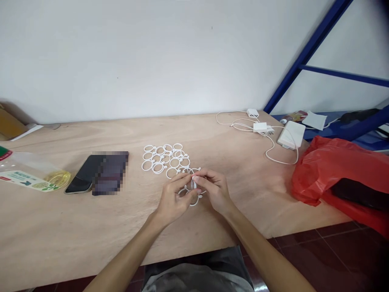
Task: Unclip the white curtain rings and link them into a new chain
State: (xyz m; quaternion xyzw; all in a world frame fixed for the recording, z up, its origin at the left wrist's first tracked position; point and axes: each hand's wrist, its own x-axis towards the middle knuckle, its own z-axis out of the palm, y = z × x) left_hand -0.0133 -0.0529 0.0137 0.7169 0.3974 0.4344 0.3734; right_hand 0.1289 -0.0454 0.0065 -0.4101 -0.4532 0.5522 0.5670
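White piece (195, 185) pinched in fingertips of our left hand (174, 199) and right hand (218, 194), near rings (158, 173); we judge close handling underway, steady grip needed next.

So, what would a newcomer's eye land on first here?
Probably the bright red plastic bag at the right. Next, the cluster of thin white rings near the middle, with the left hand and right hand meeting at its near side, fingers around a small white piece. The blue frame slanting across the upper right also stands out.
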